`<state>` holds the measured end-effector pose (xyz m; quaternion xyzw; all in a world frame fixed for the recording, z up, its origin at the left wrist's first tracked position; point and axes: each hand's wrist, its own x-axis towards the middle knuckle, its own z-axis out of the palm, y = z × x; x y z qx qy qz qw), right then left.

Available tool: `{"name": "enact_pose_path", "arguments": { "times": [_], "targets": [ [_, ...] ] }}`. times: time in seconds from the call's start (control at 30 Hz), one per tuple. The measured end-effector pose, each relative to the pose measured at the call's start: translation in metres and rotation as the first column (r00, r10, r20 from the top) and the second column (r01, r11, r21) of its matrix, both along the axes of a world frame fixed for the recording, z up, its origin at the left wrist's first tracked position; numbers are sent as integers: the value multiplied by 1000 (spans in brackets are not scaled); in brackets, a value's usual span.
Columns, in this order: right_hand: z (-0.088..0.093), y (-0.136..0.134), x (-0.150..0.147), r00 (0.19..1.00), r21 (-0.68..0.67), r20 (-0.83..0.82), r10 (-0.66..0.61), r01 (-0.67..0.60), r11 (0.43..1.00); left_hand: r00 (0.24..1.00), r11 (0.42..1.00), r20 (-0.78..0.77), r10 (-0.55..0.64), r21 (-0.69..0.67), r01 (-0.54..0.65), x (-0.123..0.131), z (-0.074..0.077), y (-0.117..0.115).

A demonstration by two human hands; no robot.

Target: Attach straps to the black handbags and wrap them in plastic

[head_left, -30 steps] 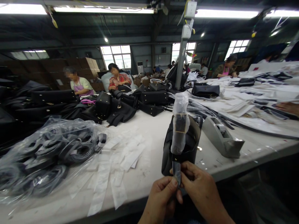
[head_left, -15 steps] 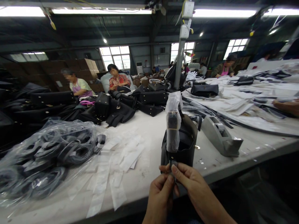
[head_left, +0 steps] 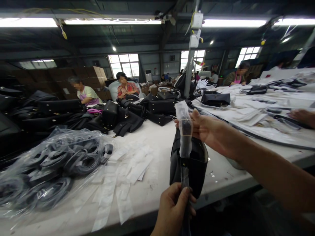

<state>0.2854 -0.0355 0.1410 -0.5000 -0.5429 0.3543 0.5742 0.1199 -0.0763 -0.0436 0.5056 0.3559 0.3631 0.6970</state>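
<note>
A black bag [head_left: 200, 164] stands at the table's front edge. Its strap [head_left: 185, 177] runs down toward me, and my left hand [head_left: 176, 205] pinches it between thumb and fingers below the bag's rim. Translucent white wrapping [head_left: 186, 147] covers the upper strap and its buckle. My right hand [head_left: 200, 126] is up at this wrapped part, fingers curled behind it and thumb raised near its top; the wrapping hides some fingertips.
Plastic-covered strap coils [head_left: 86, 160] lie left, beside white strips [head_left: 137, 164]. Black bags [head_left: 123, 118] pile up behind. A metal post [head_left: 189, 72] rises beyond the bag. Another person's hand [head_left: 304, 117] rests at the far right. People sit across the table.
My right hand has left the lower strap and moved up to the wrapped part. My left hand still grips the strap, slightly lower. My right arm now covers most of the grey tape dispenser.
</note>
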Motion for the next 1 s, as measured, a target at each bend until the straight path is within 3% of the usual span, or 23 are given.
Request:
{"name": "enact_pose_path", "arguments": {
  "times": [0.1, 0.2, 0.37, 0.47, 0.5, 0.53, 0.6, 0.67, 0.7, 0.77, 0.93, 1.0],
  "targets": [
    [25, 13, -8, 946, -109, -296, 131, -170, 979, 1000, 1000, 9, -1, -4, 1, 2, -8, 0],
    [41, 21, -8, 922, -178, -383, 51, -128, 976, 1000, 999, -3, -19, 31, 19, 5, -19, -2],
    [63, 43, 5, 980, -89, -193, 41, -59, 994, 994, 940, -88, -67, 329, 93, 3, -19, -2],
    [82, 60, 20, 995, -45, -84, -60, 56, 997, 989, 880, -52, 142, 464, -102, -11, -3, 13],
    [88, 66, 26, 994, -15, -45, -99, 98, 995, 963, 832, -37, 266, 514, -210, -18, 3, 22],
    [93, 71, 32, 990, 22, 21, -143, 142, 990, 915, 748, -21, 403, 584, -316, -26, 10, 31],
    [101, 81, 47, 948, 97, 234, -217, 199, 975, 773, 514, 20, 634, 736, -440, -41, 19, 51],
    [101, 89, 62, 844, 150, 477, -244, 196, 969, 661, 343, 22, 750, 842, -416, -52, 19, 68],
    [99, 93, 68, 789, 158, 567, -235, 176, 972, 637, 317, -2, 771, 869, -381, -55, 16, 73],
    [90, 100, 80, 721, 150, 663, -199, 132, 980, 657, 383, -95, 748, 870, -310, -55, 4, 79],
    [54, 111, 90, 674, 158, 714, -193, 113, 981, 843, 720, -295, 450, 679, -147, -37, -26, 73],
    [43, 112, 88, 675, 198, 697, -243, 144, 970, 870, 774, -300, 392, 619, -136, -29, -30, 73]
  ]
}}
